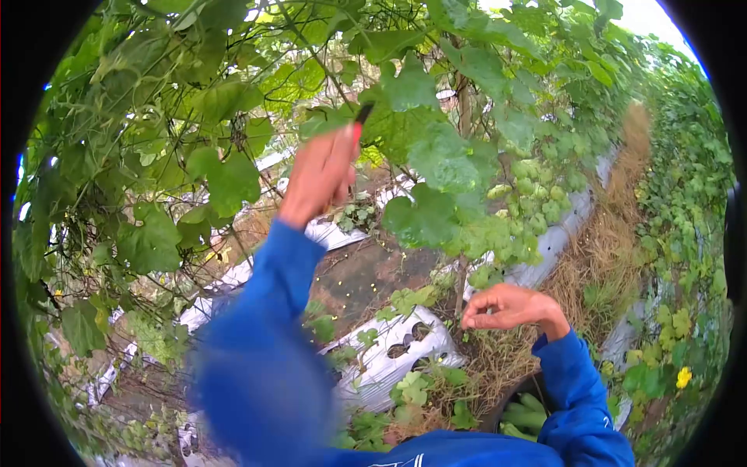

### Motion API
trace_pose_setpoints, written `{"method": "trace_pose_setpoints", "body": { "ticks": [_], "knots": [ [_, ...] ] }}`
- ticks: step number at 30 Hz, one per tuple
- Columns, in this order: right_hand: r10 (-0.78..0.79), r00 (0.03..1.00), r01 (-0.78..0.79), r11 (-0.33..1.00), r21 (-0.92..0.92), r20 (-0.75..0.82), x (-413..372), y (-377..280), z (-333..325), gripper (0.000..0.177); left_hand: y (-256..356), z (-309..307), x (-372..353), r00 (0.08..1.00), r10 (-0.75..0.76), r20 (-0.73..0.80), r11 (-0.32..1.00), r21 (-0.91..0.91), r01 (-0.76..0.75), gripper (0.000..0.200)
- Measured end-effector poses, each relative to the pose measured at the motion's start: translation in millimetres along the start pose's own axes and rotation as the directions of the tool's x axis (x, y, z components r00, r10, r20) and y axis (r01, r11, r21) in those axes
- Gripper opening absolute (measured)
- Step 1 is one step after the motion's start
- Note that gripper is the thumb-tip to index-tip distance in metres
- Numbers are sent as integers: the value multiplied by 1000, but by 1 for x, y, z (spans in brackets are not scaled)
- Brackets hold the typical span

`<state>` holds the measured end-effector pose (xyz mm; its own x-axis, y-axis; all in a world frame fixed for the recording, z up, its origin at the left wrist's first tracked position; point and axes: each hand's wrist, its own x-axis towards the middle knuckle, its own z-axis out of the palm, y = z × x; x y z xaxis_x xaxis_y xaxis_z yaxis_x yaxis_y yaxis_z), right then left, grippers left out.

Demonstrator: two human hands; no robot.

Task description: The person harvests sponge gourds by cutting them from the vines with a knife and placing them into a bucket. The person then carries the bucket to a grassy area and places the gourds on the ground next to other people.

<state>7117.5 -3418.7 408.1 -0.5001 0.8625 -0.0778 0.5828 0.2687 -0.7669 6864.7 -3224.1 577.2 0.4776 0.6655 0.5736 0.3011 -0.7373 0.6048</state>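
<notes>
My left hand (pixel 320 173) is raised among the vine leaves, its fingers closed around a small tool with a red handle and a dark tip (pixel 363 114). The tool's tip points up beside a broad green leaf (pixel 405 84); most of its handle is hidden in the hand, so its exact kind does not show. Lower and to the right, my right hand (pixel 506 307) hangs with its fingers curled in, and nothing shows in them. Below that hand, a dark bucket (pixel 498 416) holds several long green gourds (pixel 526 412), partly behind my right sleeve.
Leafy vines hang on the left and overhead, with thin stems crossing. Whitish plastic mulch (pixel 412 354) with holes covers the planting bed. Dry grass (pixel 603 257) lines the path on the right, beside another row of vines (pixel 689 194) with a yellow flower (pixel 684 378).
</notes>
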Motion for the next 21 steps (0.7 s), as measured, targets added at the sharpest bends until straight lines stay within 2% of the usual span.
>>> {"method": "trace_pose_setpoints", "body": {
  "ticks": [1,2,3,4,6,7,8,9,10,12,13,14,15,16,18,19,21],
  "knots": [
    [-13,1000,14,999,41,-25,-10,8,-1,25,0,8,43,999,8,36,994,-106,-4,50],
    [-23,998,27,996,82,-53,-18,16,-4,25,5,18,83,999,-46,-14,960,-278,40,49],
    [30,998,-27,997,66,-48,-28,19,-9,21,12,28,118,993,-104,-52,893,-445,70,49],
    [31,998,-28,998,62,-50,-39,28,-10,21,17,38,147,993,-101,-54,892,-447,67,49],
    [65,985,-33,980,196,-158,-63,50,-13,27,27,62,186,962,-246,119,745,-612,266,45],
    [133,977,-95,973,212,-169,-76,52,-21,21,34,86,176,963,-167,209,791,-555,258,44],
    [136,977,-100,972,212,-163,-87,56,-31,21,40,113,151,949,-99,301,832,-498,244,44],
    [-11,929,14,1000,6,-371,-93,60,-48,18,47,132,128,884,-128,450,865,-385,322,44],
    [-193,826,88,972,-217,-530,-97,62,-67,14,55,150,106,792,-167,586,890,-256,377,44],
    [-205,651,-57,947,-317,-731,-94,40,-112,13,53,185,74,738,-191,647,957,-45,288,44],
    [-275,565,-15,940,-342,-778,-88,33,-134,15,49,192,77,735,-193,650,956,-45,291,44],
    [-337,473,22,928,-371,-814,-81,26,-153,17,43,197,81,807,-205,554,936,-131,328,45],
    [-382,454,-61,888,-456,-805,-75,15,-169,18,37,200,87,866,-224,447,909,-224,350,45],
    [-432,439,-146,831,-537,-788,-65,4,-185,20,30,199,104,887,-235,397,836,-384,393,44],
    [-665,350,-227,623,-749,-660,-32,0,-220,25,14,197,154,908,-294,298,667,-617,418,42],
    [-673,354,-334,558,-760,-649,-13,-1,-238,29,6,199,179,907,-337,251,589,-695,411,40],
    [-641,390,-537,426,-729,-661,27,5,-271,38,-10,208,225,915,-352,197,527,-766,368,39]
  ]
}}
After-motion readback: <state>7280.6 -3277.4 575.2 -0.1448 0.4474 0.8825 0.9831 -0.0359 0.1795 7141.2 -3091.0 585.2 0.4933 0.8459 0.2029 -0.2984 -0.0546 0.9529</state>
